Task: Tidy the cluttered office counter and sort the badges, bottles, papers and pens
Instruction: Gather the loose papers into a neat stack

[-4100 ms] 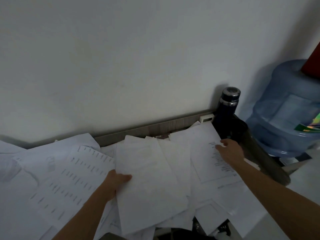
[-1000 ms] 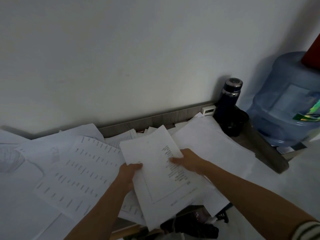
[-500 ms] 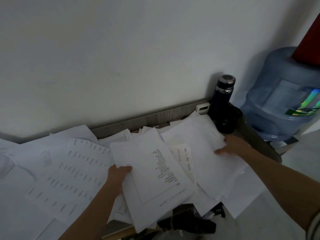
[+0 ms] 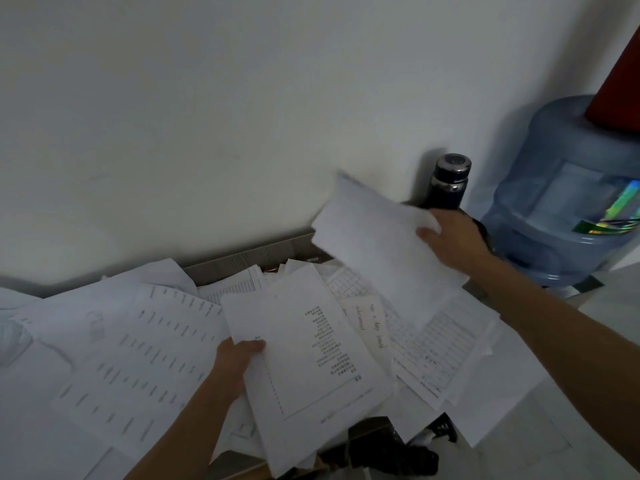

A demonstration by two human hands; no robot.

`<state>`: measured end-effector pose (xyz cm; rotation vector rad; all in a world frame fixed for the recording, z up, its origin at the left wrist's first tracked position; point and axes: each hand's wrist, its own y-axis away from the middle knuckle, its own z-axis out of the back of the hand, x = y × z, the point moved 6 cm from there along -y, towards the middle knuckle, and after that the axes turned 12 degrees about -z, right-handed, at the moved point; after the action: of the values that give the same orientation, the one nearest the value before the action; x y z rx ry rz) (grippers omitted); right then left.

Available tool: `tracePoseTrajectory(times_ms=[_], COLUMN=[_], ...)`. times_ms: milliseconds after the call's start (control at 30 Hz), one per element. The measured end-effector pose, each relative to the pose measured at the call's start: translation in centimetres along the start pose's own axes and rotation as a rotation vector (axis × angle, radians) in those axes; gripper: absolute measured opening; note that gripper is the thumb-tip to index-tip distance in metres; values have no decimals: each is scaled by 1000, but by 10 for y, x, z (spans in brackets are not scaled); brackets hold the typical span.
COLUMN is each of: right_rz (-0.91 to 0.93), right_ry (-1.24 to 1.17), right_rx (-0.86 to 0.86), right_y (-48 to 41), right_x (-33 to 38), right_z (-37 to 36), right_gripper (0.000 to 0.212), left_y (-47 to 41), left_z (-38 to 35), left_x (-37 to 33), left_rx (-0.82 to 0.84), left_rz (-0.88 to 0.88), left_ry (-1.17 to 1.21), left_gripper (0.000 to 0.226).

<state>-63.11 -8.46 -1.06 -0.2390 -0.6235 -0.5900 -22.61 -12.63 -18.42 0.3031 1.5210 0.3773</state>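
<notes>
Up off the pile (image 4: 436, 344), the right hand (image 4: 450, 242) now pinches a sheet (image 4: 377, 244) it was pressing flat, flask (image 4: 450, 183) just behind it; the left hand (image 4: 235, 362) grips the gathered stack (image 4: 311, 368), so paper collecting continues.

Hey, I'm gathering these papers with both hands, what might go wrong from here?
The right hand lifts a blank sheet right in front of the dark flask; a careless swing might tip it. The left hand pinches the printed stack by one edge, and its near end overhangs the counter, so sheets may slip off. The gridded pages at the right also hang over the edge.
</notes>
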Motion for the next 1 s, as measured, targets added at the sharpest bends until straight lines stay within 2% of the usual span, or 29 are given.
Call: tracePoseTrajectory(times_ms=[100, 200, 267, 333, 367, 433, 467, 533, 600, 633, 667, 767, 833, 933, 1000], right_rz=[41, -65, -177, -271, -317, -394, -424, -413, -317, -269, -236, -231, -282, -423, -418], right_ry=[-179, -454, -592, -630, -638, -632, -618, -542, -380, -312, -257, -69, 80, 265, 434], right_rx=[-44, 79, 199, 315, 369, 482, 541, 665, 759, 753, 682, 288, 211, 381, 431], right_y=[-1, 3, 14, 31, 43, 74, 89, 116, 127, 124, 114, 62, 30, 7, 2], right_x=[41, 49, 42, 25, 17, 4, 0, 1, 6, 6, 2, -31, -62, -106, -116], right_z=[34, 32, 6, -34, -57, -103, -125, -158, -173, -173, -167, -120, -92, -86, -90], right_gripper=[20, 16, 15, 11, 12, 12, 19, 32, 33, 33, 31, 33, 50, 92, 114], left_y=[-1, -5, -3, -4, -6, -8, -9, -9, -7, -5, -6, -3, 0, 0, -1], left_z=[1, 2, 3, 0, -2, -10, -12, -10, -3, 0, 2, 4, 3, 3, 2], left_x=[2, 2, 2, 2, 1, -6, -7, -4, -1, 2, 2, 5, 3, 3, 3], left_rx=[2, -10, -25, -7, 28, 200, 251, 179, 59, 31, 20, -2, -13, -16, -29], left_rz=[20, 29, 53, 95, 104, 123, 135, 125, 60, 25, -6, -22, -36, -48, -49], left_ry=[0, 20, 72, 194, 240, 211, 181, 214, 180, 125, 74, 26, 29, 38, 32], left_gripper=[29, 35, 37, 39, 46, 59, 60, 59, 47, 40, 35, 33, 31, 25, 26])
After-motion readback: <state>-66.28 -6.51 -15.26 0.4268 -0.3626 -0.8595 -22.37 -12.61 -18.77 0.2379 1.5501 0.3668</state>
